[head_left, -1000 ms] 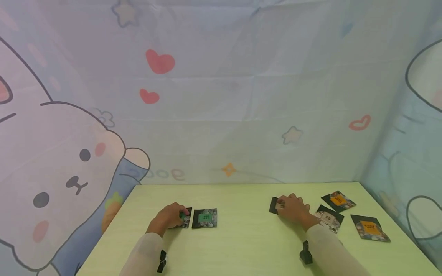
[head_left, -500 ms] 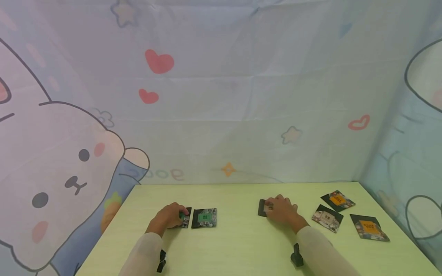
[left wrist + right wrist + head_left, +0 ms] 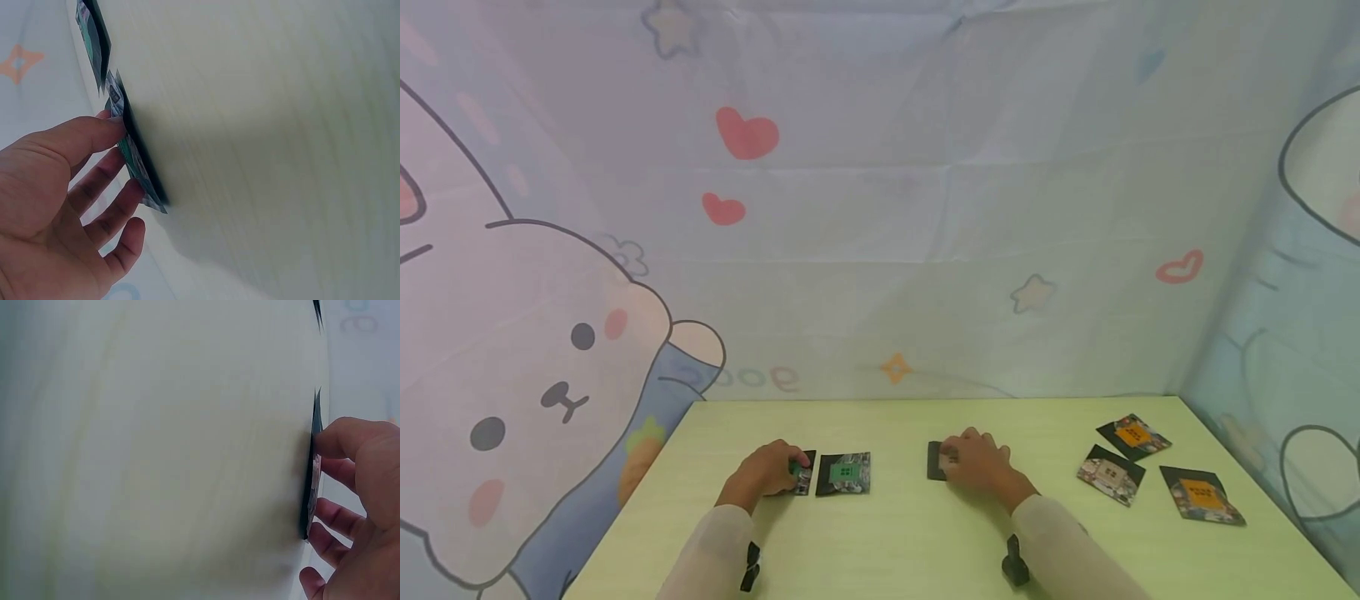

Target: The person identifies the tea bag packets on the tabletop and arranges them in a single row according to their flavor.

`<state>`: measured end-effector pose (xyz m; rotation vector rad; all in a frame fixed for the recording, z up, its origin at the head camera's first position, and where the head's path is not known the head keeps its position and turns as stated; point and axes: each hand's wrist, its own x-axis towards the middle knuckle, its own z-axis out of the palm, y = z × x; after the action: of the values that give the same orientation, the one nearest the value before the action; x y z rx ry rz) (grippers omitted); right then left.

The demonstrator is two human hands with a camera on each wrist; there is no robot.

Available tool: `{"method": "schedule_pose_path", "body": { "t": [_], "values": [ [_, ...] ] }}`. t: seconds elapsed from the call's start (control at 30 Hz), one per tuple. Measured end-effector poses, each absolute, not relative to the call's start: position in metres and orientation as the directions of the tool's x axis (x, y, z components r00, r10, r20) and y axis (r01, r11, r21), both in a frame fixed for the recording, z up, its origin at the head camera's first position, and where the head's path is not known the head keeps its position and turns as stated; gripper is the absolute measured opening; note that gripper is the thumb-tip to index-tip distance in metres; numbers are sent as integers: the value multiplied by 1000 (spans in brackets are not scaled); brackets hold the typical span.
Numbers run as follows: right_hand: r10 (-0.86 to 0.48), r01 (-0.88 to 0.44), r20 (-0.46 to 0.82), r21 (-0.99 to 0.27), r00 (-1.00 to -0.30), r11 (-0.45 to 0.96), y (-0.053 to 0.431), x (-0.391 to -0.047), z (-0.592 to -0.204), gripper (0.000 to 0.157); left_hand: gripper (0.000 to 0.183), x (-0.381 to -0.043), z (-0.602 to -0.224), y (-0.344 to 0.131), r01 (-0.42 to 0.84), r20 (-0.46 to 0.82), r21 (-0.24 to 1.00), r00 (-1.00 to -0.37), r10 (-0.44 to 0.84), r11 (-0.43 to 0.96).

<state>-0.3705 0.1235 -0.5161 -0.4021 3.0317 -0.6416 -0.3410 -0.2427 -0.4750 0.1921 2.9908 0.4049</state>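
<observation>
My left hand (image 3: 766, 468) is at the left of the table, fingers bent over a small flat packet (image 3: 806, 480) with a green label. In the left wrist view, the thumb and fingertips hold that packet (image 3: 133, 152), most of which the hand hides from above. Just right of it lies a second green-labelled packet (image 3: 846, 473), dark on one side and patterned on the other. My right hand (image 3: 979, 468) holds a dark packet (image 3: 935, 461) with a beige label near mid-table. In the right wrist view, thumb and fingers meet this packet (image 3: 312, 487), seen nearly edge-on.
On the right side of the pale yellow table (image 3: 887, 550) lie a beige-labelled packet (image 3: 1111, 475) and two orange-labelled packets, one farther back (image 3: 1133, 437) and one nearer the right edge (image 3: 1202, 497). A printed cloth (image 3: 880, 208) hangs behind the table.
The right hand has moved left across the table with the beige-labelled packet, away from the packets on the right. The left hand has stayed in place.
</observation>
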Motion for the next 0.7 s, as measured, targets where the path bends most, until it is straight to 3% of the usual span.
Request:
{"method": "schedule_pose_path", "body": {
  "t": [0.7],
  "values": [
    [-363,-355,62,-413,-930,838,66,-354,-510,34,30,-339,-472,-242,100,-114,301,-984,140,948]
  ]
}}
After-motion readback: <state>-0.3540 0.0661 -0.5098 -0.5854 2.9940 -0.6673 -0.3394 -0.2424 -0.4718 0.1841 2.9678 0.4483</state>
